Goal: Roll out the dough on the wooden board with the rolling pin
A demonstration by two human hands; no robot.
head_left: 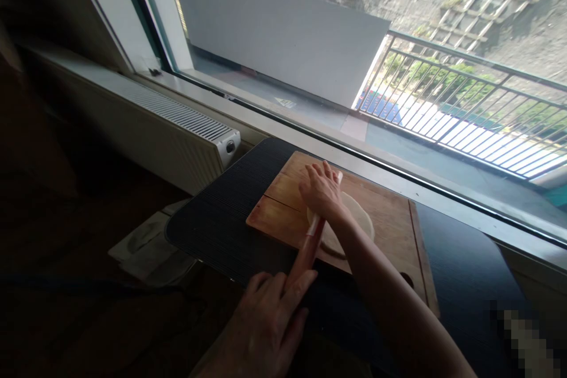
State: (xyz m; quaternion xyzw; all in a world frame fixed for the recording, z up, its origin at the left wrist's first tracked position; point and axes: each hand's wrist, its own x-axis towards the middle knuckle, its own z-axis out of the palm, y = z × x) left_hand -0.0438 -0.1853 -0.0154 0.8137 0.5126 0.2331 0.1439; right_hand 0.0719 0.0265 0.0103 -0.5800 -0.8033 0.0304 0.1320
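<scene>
A long wooden rolling pin [305,254] lies slantwise over a flat round sheet of dough [357,224], its near end jutting past the board toward me. My left hand [277,313] is closed around that near end, the thumb along its side. Farther off, my right hand [323,189] bears down on the pin's far part, palm on the wood and fingers reaching over it to the left. Part of the dough is hidden beneath the pin and my right forearm. Under the dough is a wooden cutting board [279,198] with a groove near its right end.
The board rests on a dark table [217,212] with rounded corners, set against a window sill [310,147]. A white radiator [186,142] stands to the left. Below the table's left edge is a pale, folded-looking item [150,248]. Outside the glass is a metal railing [460,94].
</scene>
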